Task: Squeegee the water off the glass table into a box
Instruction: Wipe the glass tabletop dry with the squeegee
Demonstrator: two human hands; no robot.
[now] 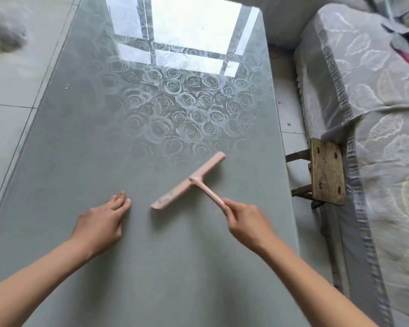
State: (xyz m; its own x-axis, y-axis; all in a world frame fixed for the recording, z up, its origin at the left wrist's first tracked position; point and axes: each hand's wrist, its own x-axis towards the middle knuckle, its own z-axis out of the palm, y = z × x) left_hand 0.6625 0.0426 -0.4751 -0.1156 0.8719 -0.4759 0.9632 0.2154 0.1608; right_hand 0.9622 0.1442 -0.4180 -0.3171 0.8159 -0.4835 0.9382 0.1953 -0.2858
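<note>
A pink T-shaped squeegee (189,180) lies with its blade on the grey glass table (85,142), angled from lower left to upper right. My right hand (244,219) grips the end of its handle. My left hand (102,223) rests flat on the glass to the left of the blade, fingers straight, apart from the squeegee. A rose pattern shows in the glass beyond the blade. No box is in view, and I cannot make out water on the glass.
A small wooden stool (326,171) stands right of the table, against a sofa (364,114) with a pale leaf-patterned cover. Tiled floor (12,86) runs along the table's left edge. A bright window reflection (189,31) covers the far glass.
</note>
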